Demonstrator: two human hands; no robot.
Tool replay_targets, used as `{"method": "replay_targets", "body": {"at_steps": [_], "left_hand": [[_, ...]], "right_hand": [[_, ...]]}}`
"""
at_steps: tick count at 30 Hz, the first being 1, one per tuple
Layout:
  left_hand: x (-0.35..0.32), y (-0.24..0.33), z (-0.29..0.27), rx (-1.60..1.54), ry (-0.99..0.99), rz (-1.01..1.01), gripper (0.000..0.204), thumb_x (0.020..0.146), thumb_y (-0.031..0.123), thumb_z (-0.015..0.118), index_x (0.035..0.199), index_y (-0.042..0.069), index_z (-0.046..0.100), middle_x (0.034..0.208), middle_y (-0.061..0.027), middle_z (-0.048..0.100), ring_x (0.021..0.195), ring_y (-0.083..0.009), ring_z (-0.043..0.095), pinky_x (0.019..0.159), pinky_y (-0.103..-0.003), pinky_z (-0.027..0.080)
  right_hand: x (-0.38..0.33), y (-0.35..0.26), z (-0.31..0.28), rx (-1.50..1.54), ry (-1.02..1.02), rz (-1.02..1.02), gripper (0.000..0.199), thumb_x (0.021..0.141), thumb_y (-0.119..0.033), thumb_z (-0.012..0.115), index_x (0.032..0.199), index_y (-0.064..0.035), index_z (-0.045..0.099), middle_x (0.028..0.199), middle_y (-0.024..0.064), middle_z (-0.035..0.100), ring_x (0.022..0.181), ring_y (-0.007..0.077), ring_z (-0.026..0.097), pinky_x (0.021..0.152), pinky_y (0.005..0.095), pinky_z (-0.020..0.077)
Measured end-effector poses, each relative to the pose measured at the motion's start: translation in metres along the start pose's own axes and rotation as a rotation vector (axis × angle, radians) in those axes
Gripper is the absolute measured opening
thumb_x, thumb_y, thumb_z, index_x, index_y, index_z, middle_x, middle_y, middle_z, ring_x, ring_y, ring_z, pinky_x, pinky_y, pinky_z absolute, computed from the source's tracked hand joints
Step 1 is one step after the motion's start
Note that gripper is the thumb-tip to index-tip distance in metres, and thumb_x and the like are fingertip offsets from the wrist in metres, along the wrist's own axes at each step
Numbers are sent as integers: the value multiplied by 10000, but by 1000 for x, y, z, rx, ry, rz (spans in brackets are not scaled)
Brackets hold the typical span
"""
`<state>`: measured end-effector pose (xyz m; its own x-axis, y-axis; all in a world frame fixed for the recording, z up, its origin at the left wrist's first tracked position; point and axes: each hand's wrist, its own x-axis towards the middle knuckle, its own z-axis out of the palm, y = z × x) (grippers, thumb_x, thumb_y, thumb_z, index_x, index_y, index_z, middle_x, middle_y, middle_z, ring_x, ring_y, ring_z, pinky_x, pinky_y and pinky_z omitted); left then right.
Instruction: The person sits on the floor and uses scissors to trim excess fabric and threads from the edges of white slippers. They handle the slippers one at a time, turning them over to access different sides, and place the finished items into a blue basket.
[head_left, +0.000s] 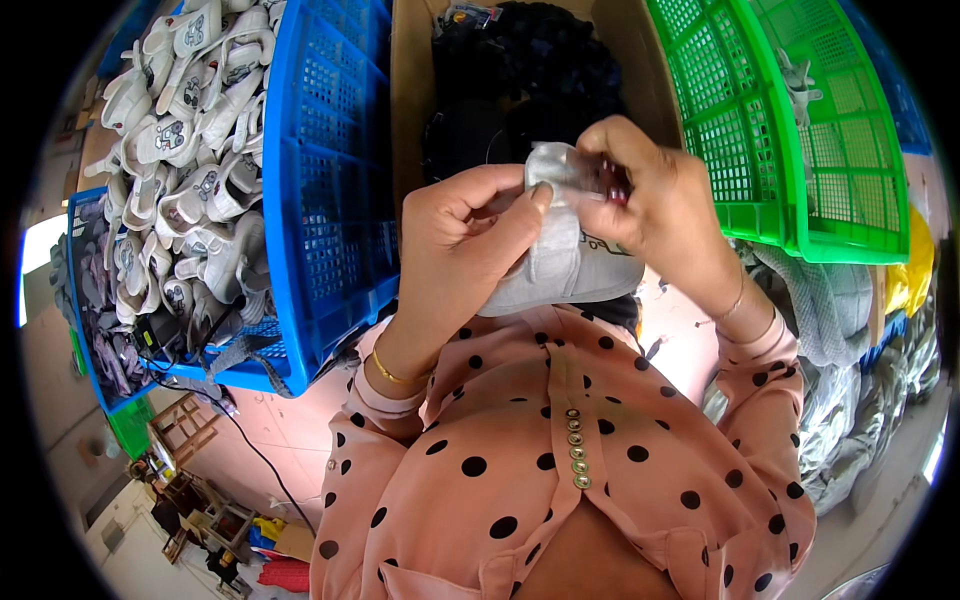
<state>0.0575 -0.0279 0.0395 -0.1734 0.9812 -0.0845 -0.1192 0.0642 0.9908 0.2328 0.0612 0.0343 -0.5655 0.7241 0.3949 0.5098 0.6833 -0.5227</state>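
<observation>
- At the centre of the view, a small grey baby shoe [565, 255] was held up in both hands, in front of a cardboard box of dark items [520, 90] at twelve o'clock.
- The left hand [460, 250] was curled round the shoe's side, thumb pressed against the strap.
- The right hand [655, 205] was closed in a pinch on the strap's top end, at one o'clock of the shoe.
- The strap was judged as being fastened; the shoe was not yet set down.
- A blue crate [330, 190] heaped with white shoes [185, 150] at ten o'clock suggested much work done; a green crate [790, 130] at two o'clock looked nearly unfilled.
- The shoe appeared soft, pale grey, with a small print on its side.
</observation>
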Motion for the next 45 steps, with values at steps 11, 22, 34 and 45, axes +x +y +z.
{"method": "replay_targets", "body": {"at_steps": [11,22,34,45], "left_hand": [[4,-1,-9,-38,107,-26,140,873,28,668,970,-69,694,668,9,618,540,22,466,456,-149,313],[5,3,-8,-62,94,-24,131,883,26,659,961,-76,688,641,25,596,513,31,432,442,-153,274],[6,1,-8,-68,118,-9,135,883,30,665,968,-72,688,649,16,605,524,26,450,442,-155,290],[4,5,-5,-56,104,8,117,880,21,662,946,-72,689,637,16,601,522,22,451,449,-156,295]], "right_hand": [[-11,0,-16,-96,-6,6,458,785,-533,690,797,-94,560,559,43,568,519,223,613,448,303,453],[-3,2,-7,-388,78,-227,465,752,-514,709,646,-129,472,486,12,427,436,191,496,396,310,374],[-4,-4,-14,-439,-1,-191,419,775,-461,708,706,-89,527,563,46,496,494,234,504,450,326,394],[1,-10,-15,-471,39,-240,428,763,-469,709,674,-100,513,544,42,475,478,225,489,432,326,385]]}}
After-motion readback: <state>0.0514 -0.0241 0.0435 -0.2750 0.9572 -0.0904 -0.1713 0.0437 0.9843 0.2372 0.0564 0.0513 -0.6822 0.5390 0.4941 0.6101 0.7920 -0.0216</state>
